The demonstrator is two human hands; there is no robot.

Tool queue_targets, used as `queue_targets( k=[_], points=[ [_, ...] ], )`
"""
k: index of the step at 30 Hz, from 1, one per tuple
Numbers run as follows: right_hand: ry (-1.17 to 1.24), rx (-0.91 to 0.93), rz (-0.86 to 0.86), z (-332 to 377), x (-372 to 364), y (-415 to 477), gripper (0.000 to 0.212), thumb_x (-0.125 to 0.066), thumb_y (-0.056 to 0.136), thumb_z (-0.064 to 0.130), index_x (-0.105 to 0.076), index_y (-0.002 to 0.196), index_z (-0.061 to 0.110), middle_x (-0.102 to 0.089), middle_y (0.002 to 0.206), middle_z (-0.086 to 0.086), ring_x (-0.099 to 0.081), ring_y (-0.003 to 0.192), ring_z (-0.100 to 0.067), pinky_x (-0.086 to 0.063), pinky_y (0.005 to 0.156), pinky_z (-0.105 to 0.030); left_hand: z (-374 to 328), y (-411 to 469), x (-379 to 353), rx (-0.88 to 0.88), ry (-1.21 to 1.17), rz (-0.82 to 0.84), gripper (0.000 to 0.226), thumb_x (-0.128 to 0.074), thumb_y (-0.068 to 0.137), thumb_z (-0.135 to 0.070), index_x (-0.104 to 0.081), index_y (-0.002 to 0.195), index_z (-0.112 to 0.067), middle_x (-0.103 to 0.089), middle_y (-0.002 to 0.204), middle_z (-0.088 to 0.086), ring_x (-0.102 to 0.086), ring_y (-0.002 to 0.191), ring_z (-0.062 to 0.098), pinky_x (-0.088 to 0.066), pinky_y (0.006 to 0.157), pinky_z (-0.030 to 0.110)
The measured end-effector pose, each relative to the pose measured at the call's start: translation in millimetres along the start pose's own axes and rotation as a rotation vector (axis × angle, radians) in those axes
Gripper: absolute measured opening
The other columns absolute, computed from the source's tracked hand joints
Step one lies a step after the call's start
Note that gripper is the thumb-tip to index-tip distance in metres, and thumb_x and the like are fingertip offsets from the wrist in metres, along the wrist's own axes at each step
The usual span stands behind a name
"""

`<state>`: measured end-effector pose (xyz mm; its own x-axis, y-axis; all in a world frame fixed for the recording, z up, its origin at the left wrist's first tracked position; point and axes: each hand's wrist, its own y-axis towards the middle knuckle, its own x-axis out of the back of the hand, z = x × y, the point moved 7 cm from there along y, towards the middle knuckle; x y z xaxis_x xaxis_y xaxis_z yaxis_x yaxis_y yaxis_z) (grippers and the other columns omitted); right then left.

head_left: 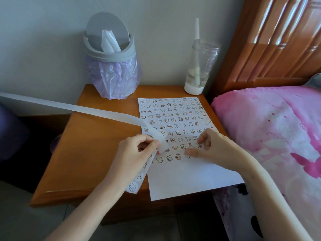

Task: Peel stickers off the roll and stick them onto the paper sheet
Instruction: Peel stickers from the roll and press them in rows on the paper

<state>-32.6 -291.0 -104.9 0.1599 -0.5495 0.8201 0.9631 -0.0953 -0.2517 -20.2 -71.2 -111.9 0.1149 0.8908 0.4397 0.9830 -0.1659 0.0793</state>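
bin (111, 66) behind paper sheet (187, 178)

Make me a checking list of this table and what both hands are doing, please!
Surface: wooden bedside table; the sheet's near edge overhangs it.
Job's things: paper sheet, small stickers in rows over most of it, bottom bare; backing strip runs off left, unpeeled stickers on its hanging end.
Clutter: grey bin with purple liner; clear bottle with straw.
Hands: left hand pinches the backing strip; right hand has fingertips at a sticker on the sheet, pinching or pressing unclear.
Cables: nothing seen.
Surroundings: wall behind; pink bedding and wooden headboard to the right.
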Motion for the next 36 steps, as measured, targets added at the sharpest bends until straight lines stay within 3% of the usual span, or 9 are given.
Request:
queue_targets(
  k=[2,6,11,16,23,28,32,36],
  points=[
    [-0.127,-0.005,-0.018,2,-3,-1,0.068,-0.071,0.053,0.073,-0.046,0.097,0.028,-0.049,0.08,0.014,-0.047,0.07,-0.008,-0.034,0.059,-0.024,0,0,0,-0.001,-0.002,0.001,0.012,-0.062,0.087,-0.028,-0.071,0.085,-0.02,-0.071,0.085,-0.013,-0.063,0.079,-0.004,-0.045,0.059,0.006],
    [0.035,0.049,0.02,1,-1,2,0.042,-0.076,0.068,0.051,-0.051,0.093,0.028,-0.053,0.074,0.007,-0.044,0.062,-0.01,-0.043,0.06,-0.031,-2,0,2,-0.001,-0.03,0.001,0.014,-0.061,0.088,-0.027,-0.071,0.084,-0.018,-0.071,0.081,-0.011,-0.063,0.075,-0.005,-0.042,0.057,0.005],
    [0.225,0.364,-0.188,44,10,-13,0.011,-0.066,0.083,0.037,-0.064,0.091,0.029,-0.065,0.09,0.015,-0.057,0.079,-0.003,-0.048,0.067,-0.02,-13,-2,8,-0.002,-0.214,0.01,0.016,-0.06,0.089,-0.023,-0.072,0.084,-0.014,-0.073,0.075,-0.007,-0.068,0.073,0.001,-0.046,0.058,0.006],
    [0.35,0.55,-0.188,74,-2,-22,0.017,-0.072,0.081,0.022,-0.066,0.098,0.025,-0.067,0.093,0.018,-0.06,0.092,-0.002,-0.045,0.082,-0.015,-21,-3,13,-0.009,-0.309,-0.026,0.017,-0.059,0.09,-0.023,-0.072,0.083,-0.014,-0.072,0.07,-0.009,-0.065,0.063,-0.003,-0.04,0.052,0.004],
    [0.488,0.594,-0.202,79,-1,-25,0.016,-0.071,0.082,0.007,-0.066,0.088,0.021,-0.068,0.083,0.01,-0.064,0.081,-0.005,-0.05,0.073,-0.014,-20,-4,9,0.032,-0.376,0.003,0.026,-0.053,0.091,-0.031,-0.072,0.088,-0.013,-0.075,0.079,0.0,-0.071,0.072,0.01,-0.05,0.056,0.013],
    [0.558,0.533,-0.222,74,-1,-21,0.014,-0.068,0.084,0.008,-0.068,0.088,0.021,-0.069,0.086,0.01,-0.065,0.079,-0.014,-0.056,0.073,-0.033,-23,-7,7,0.013,-0.375,0.039,0.035,-0.052,0.087,-0.042,-0.072,0.089,-0.014,-0.074,0.085,0.004,-0.07,0.08,0.018,-0.053,0.069,0.029],
    [0.55,0.538,-0.22,75,-3,-21,0.015,-0.068,0.084,0.008,-0.069,0.088,0.023,-0.069,0.083,0.01,-0.065,0.074,-0.013,-0.056,0.07,-0.029,-22,-6,6,0.016,-0.349,0.031,0.023,-0.062,0.082,-0.037,-0.072,0.084,-0.016,-0.073,0.078,-0.001,-0.07,0.074,0.01,-0.048,0.058,0.014],
    [0.449,0.616,-0.251,79,-3,-25,0.012,-0.069,0.083,0.007,-0.072,0.091,0.016,-0.067,0.083,0.007,-0.064,0.076,-0.009,-0.054,0.07,-0.021,-19,-5,5,0.028,-0.327,0.017,0.011,-0.067,0.081,-0.03,-0.072,0.082,-0.02,-0.074,0.076,-0.005,-0.07,0.071,0.006,-0.048,0.056,0.01]
  ],
)
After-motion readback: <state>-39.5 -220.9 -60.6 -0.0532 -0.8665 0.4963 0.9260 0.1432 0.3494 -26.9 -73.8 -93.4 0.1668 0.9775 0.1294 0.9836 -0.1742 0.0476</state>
